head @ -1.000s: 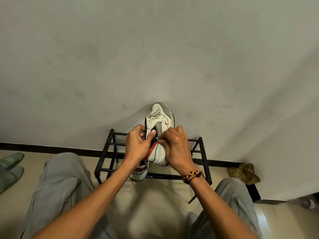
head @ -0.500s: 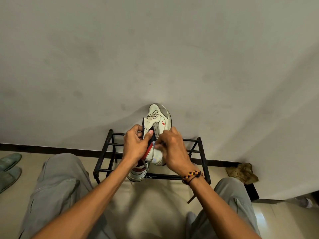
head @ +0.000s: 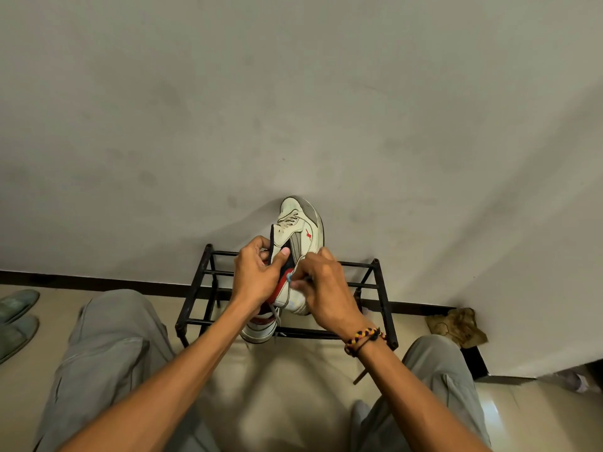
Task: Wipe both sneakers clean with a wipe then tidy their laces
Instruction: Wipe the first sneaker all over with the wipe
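A white sneaker with red and grey trim stands toe-up against the wall, above the black metal shoe rack. My left hand grips its dark collar, thumb pressed on the opening. My right hand pinches a lace end with a pale blue tip at the sneaker's side. A second sneaker lies on the rack's lower front bar beneath my left wrist, mostly hidden. No wipe is visible.
Two grey-green slippers lie on the floor at the far left. A crumpled brown cloth sits by the wall at the right. My knees in grey trousers flank the rack. The wall is right behind the rack.
My right hand has drawn the lace end slightly down and toward me along the sneaker's side. The left hand keeps its grip on the collar. The sneaker stays upright.
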